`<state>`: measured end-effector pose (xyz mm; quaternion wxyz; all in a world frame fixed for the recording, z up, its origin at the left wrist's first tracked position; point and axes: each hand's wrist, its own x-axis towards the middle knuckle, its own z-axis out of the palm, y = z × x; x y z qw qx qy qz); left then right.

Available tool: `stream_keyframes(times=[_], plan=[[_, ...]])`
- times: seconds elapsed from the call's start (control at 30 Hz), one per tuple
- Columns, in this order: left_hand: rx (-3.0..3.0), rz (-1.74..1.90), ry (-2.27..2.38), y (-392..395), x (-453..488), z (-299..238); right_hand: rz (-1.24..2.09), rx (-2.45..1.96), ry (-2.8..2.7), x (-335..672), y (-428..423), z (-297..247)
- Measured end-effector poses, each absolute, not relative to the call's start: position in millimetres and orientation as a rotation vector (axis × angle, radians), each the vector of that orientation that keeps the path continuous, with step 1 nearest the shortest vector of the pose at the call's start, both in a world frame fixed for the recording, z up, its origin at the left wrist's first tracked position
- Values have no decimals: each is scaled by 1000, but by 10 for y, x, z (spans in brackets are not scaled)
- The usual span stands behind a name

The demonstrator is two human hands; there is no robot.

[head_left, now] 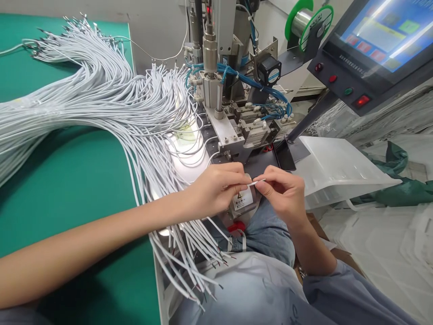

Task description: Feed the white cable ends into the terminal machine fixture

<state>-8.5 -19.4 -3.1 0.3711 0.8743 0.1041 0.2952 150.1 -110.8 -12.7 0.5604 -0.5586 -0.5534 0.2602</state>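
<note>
Between my two hands a short length of white cable [251, 183] shows, with its thin end at the right. My left hand [221, 187] is closed in a pinch around the cable, its arm stretched over the bundle from the left. The fingertips of my right hand [282, 187] pinch the cable's end, hiding the tip itself. Both hands are just in front of a wire-processing machine [230, 131] with metal cylinders and blue air tubes. A large bundle of white cables [101, 108] lies to the left, many loose ends hanging near my lap.
A green table mat [84, 189] lies under the bundle. At the upper right, a tilted control screen [382, 36] stands on a post near a green-flanged wire spool [302, 22]. A translucent white plastic sheet [338, 162] juts out on the right. A label [243, 198] sits below my hands.
</note>
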Motion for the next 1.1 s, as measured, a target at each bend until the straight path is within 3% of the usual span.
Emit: stream_keyframes(times=[0.33, 0.5, 0.67, 0.83, 0.93, 1.1], plan=[[2386, 867, 244, -197, -113, -68, 445, -1268, -1182, 1352, -1062, -317], [2425, 805, 236, -156, -115, -93, 630, -1294, -1364, 1534, -1025, -177], [2430, 953, 267, -212, -93, -153, 581, -1302, -1207, 1395, -1010, -242], [2920, 906, 314, -172, -140, -134, 297, -1363, -1286, 1322, -960, -309], [3195, 869, 299, -122, -158, -104, 324, -1406, -1462, 1407, -908, -272], [2804, 806, 456, -146, -118, -186, 329, -1344, -1396, 1384, -869, -299]])
